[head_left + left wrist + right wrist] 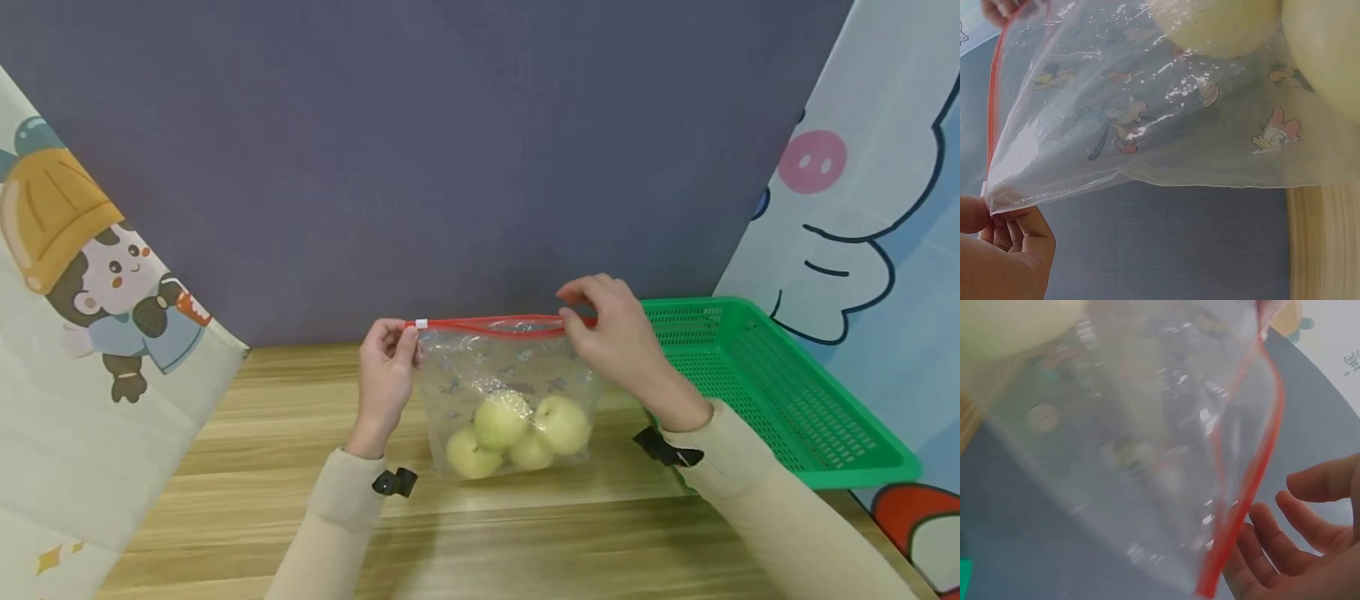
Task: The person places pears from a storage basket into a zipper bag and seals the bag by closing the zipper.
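A clear zip bag (517,362) with a red zip strip (992,112) and small printed cartoon figures holds several round, pale yellow-green fruits (502,419) at its bottom. The bag's mouth gapes a little between the two red strips. My left hand (386,371) pinches the upper left corner of the bag, beside the white slider (422,324). At the other end of the zip is my right hand (611,333), thumb and index finger apart. In the right wrist view its other fingers (1272,540) lie loosely beside the red strip; whether they touch it I cannot tell.
A green slotted plastic basket (817,400) stands right of the bag, partly behind my right forearm. Under everything is a wood-grain tabletop (300,467). A dark grey panel (450,150) rises at the back, with cartoon-printed sheets (60,433) on both sides.
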### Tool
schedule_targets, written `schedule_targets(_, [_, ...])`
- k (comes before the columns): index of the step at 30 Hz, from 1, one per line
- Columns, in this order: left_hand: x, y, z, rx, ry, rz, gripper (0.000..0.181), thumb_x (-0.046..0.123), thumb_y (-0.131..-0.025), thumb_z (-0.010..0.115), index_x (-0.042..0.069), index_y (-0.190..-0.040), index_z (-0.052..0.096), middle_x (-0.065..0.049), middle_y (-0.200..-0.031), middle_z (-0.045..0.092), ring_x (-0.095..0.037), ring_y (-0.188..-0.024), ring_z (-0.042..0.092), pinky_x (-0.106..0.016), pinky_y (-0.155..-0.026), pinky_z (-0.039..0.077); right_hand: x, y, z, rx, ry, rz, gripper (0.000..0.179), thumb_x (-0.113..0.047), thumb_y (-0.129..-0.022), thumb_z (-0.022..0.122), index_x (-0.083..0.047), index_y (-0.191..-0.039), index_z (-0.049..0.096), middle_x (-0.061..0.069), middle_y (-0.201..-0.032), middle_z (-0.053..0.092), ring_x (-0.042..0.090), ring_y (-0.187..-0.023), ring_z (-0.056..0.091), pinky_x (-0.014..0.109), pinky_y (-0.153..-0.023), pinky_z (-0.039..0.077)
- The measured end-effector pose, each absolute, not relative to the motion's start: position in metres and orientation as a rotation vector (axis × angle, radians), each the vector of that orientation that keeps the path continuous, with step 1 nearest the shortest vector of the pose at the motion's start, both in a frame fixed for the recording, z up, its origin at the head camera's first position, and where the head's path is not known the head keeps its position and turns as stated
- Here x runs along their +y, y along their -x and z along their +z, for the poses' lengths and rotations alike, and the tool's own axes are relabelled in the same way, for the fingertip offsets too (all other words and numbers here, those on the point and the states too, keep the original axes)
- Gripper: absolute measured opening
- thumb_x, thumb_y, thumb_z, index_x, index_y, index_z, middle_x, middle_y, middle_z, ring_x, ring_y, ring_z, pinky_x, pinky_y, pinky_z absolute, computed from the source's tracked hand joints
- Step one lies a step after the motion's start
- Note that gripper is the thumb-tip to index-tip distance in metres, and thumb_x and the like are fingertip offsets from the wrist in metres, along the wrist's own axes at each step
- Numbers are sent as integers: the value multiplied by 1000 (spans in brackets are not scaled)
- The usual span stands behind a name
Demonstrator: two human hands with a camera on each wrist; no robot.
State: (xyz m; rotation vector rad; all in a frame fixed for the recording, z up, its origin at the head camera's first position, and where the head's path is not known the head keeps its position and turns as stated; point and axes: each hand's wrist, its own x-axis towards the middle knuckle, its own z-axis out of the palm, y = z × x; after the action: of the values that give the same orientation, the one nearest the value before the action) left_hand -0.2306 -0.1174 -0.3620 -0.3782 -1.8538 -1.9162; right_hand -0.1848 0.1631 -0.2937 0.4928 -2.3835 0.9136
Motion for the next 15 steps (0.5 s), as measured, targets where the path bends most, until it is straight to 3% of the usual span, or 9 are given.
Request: schedule_targets(15, [-118, 227, -357, -1863, 401, -1959, 7, 0, -103, 57, -6, -101, 55, -9, -82, 58, -11, -66, 56, -19, -57, 53, 111, 184, -269, -2404, -652, 1027, 25, -11, -98, 65, -3, -122, 67, 9, -117, 63, 28, -112, 58, 45, -96, 51])
